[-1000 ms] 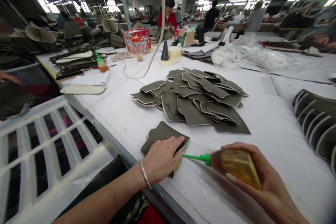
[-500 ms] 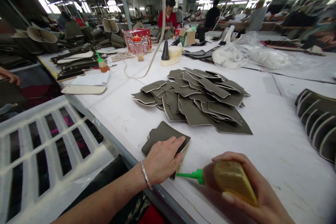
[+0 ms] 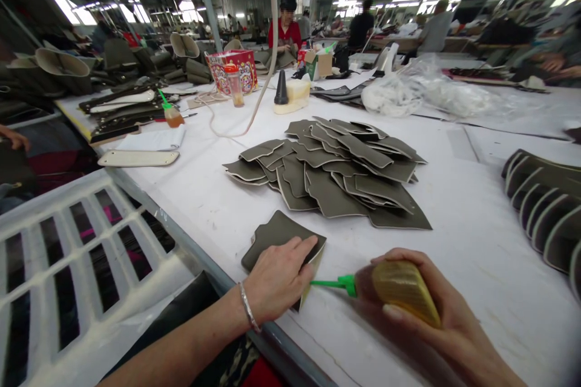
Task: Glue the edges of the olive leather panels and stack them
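Nearest the left, a white slatted rack [image 3: 72, 257] lies beside the table [image 3: 463, 242]. Right of it, the left forearm [image 3: 195, 338] slants in from the near edge, rising toward the far right, a silvery bracelet [image 3: 247, 307] around the wrist. The left hand [image 3: 279, 278] lies palm down over a grey-green piece [image 3: 276, 233] at the table's near edge, its index finger stretched toward the piece's right corner; the thumb is hidden, so I cannot tell whether it pinches. Just beyond, on the far side, rests a loose pile of similar pieces [image 3: 336, 175]. Further right, a green nozzle [image 3: 327, 283] points left, its tip at the piece's pale right edge. Its amber bottle [image 3: 402, 290] lies tipped sideways in the right hand [image 3: 449, 320], thumb on the near side, fingers wrapped around the far side, gripping it. At far right stands a row of curved pieces [image 3: 549, 211].
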The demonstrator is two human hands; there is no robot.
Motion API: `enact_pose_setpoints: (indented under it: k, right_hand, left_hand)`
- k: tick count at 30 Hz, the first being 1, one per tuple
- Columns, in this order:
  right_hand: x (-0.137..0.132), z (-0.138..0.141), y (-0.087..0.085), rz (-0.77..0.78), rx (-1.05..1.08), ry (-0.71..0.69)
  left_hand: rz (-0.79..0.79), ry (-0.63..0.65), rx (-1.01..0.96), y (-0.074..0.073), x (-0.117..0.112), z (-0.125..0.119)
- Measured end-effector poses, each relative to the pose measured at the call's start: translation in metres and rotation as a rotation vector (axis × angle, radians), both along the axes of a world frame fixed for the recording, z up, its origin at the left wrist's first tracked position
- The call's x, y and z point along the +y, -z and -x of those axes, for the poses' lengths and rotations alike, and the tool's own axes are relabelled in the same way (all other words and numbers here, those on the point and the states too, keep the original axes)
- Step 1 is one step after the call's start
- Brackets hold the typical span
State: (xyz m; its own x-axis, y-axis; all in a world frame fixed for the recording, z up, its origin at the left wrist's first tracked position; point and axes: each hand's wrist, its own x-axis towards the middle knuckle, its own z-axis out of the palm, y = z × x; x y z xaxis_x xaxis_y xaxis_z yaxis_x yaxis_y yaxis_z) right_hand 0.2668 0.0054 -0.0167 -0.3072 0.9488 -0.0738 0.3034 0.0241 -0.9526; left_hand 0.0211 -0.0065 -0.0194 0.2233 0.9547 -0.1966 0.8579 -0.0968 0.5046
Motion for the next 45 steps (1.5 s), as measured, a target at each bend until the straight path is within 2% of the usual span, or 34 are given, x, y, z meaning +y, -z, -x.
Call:
enact_pose_setpoints:
  k: [3,7,12,18,22,31,35,39,45]
  right_hand:
    - [0.016,-0.004,0.002,-0.087,-0.029,0.078]
    - [0.03,-0.013,0.01,-0.214,-0.033,0.07]
    - [0.027,-0.017,0.015,-0.244,-0.051,-0.034]
    - [0.029,-0.017,0.016,-0.337,-0.05,0.031]
    - [0.024,-0.018,0.018,-0.305,-0.072,0.005]
    - [0.023,-0.017,0.016,-0.319,-0.059,0.048]
    - [0.002,-0.008,0.006,-0.133,-0.049,0.079]
    - [-0.018,0.003,-0.005,0.057,0.027,0.011]
    - [-0.023,0.01,-0.005,0.016,-0.01,0.124]
  left_hand:
    - [0.007,0.007,-0.004,0.001,0.002,0.0]
    - [0.008,0.009,-0.022,0.001,0.003,0.001]
    - [0.014,0.005,-0.059,0.001,0.005,0.0]
    - [0.01,-0.009,-0.07,0.002,0.006,0.0]
    - [0.001,-0.009,-0.072,0.003,0.005,0.0]
    - [-0.003,-0.012,-0.073,0.004,0.007,0.0]
    - [-0.019,-0.015,-0.079,0.004,0.005,0.001]
    - [-0.016,-0.031,-0.056,0.003,0.004,-0.001]
    - [-0.027,-0.034,-0.034,0.001,0.003,-0.001]
